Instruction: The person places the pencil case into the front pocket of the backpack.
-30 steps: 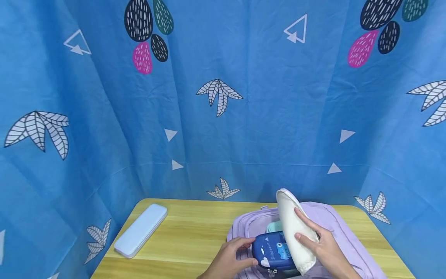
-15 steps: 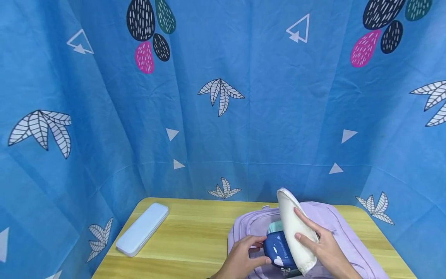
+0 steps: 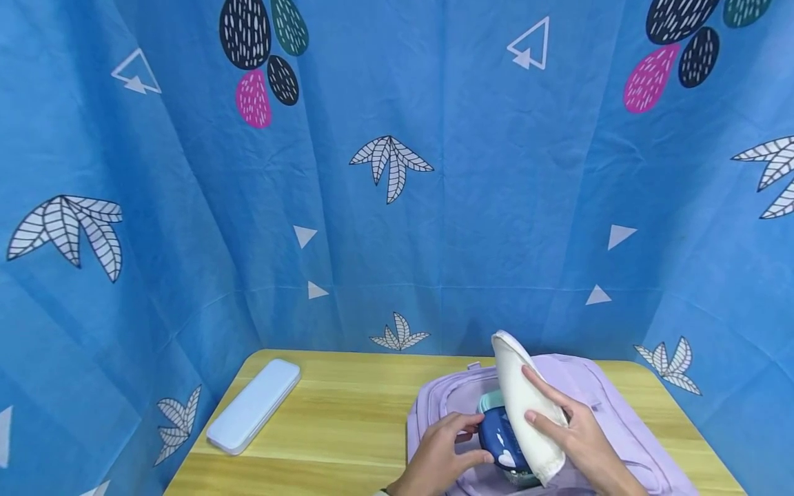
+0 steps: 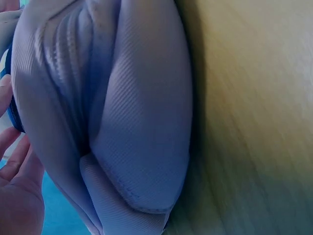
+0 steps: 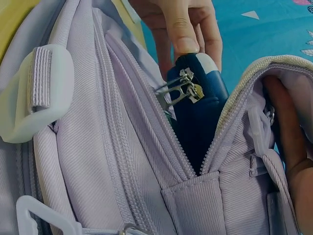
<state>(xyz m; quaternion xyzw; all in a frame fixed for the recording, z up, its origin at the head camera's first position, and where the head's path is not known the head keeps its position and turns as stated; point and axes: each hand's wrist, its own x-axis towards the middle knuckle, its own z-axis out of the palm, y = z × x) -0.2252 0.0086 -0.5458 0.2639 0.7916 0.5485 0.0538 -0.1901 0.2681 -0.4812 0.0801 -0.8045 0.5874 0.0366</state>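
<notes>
A lilac backpack [image 3: 614, 406] lies on the table, its front pocket unzipped. My right hand [image 3: 573, 434] grips the pocket's flap [image 3: 527, 410] and holds it raised, cream lining showing. Between thumb and fingers, my left hand [image 3: 443, 448] pinches one end of a dark blue zippered case [image 3: 498, 437] with white print. The case is partly inside the pocket, its far end hidden behind the flap. Metal zipper pulls [image 5: 188, 90] show on the case in the right wrist view. A mint-green item [image 3: 490, 399] sits in the pocket behind it.
A pale blue oblong box [image 3: 254, 406] lies at the left of the wooden table [image 3: 347, 399]. Blue patterned cloth [image 3: 397, 241] hangs behind and at both sides. White plastic buckles [image 5: 58, 88] and straps show on the backpack in the right wrist view.
My left hand has moved right with the dark blue case, pushing it deeper behind the flap, so less of its print shows. My right hand keeps holding the flap in about the same place.
</notes>
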